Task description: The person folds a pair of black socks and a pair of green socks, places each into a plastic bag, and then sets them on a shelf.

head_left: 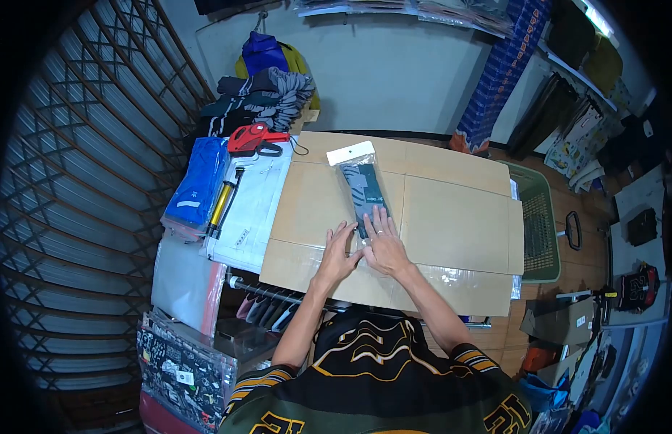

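Observation:
A clear plastic packet [354,184] with a white hang-hole header lies on a flattened cardboard sheet [452,217]. Inside it is a folded dark green and grey patterned textile; its exact kind I cannot make out. My right hand [385,246], wearing a ring, rests flat on the packet's near end, fingers spread. At the lower left edge of the packet is my left hand [338,249], its fingers stretched forward and its thumb pointing towards the right hand. Neither hand is closed around anything.
To the left lie a red price-label gun [256,140], a yellow and black hand pump [222,206] and a blue bagged garment [197,177]. Folded grey and dark clothing [267,98] is stacked behind. A green plastic basket [542,239] stands beyond the cardboard's right edge.

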`<control>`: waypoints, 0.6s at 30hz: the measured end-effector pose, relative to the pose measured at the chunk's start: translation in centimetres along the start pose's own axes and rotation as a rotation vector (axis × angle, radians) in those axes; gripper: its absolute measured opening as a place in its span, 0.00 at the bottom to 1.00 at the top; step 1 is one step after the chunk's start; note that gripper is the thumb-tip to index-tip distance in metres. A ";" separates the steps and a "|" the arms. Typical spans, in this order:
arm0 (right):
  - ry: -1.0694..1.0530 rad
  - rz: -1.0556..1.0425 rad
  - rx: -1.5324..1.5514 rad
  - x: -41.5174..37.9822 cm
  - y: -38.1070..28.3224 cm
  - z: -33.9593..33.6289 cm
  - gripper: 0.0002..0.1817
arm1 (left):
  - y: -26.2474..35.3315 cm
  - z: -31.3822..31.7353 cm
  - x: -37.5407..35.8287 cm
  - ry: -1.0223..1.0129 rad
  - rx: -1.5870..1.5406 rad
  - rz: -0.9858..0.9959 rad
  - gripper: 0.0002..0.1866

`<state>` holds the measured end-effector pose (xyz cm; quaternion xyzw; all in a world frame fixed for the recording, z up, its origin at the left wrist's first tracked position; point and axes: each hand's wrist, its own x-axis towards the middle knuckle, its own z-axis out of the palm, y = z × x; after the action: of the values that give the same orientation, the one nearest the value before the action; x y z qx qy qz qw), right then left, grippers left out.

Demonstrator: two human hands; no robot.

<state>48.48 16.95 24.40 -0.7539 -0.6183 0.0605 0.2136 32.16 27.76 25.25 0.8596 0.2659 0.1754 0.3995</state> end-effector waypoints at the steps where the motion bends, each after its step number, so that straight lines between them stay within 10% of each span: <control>1: -0.010 0.013 0.007 -0.3 -0.1 -0.2 0.51 | 0.0 0.0 -0.1 0.002 -0.001 0.002 0.43; 18: -0.001 -0.005 0.010 -2.0 0.0 -0.5 0.41 | 0.5 -0.8 0.5 0.031 -0.038 0.030 0.44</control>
<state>48.20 14.90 24.45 -0.7512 -0.6200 0.0638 0.2173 32.35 28.30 26.15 0.8530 0.2557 0.1994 0.4090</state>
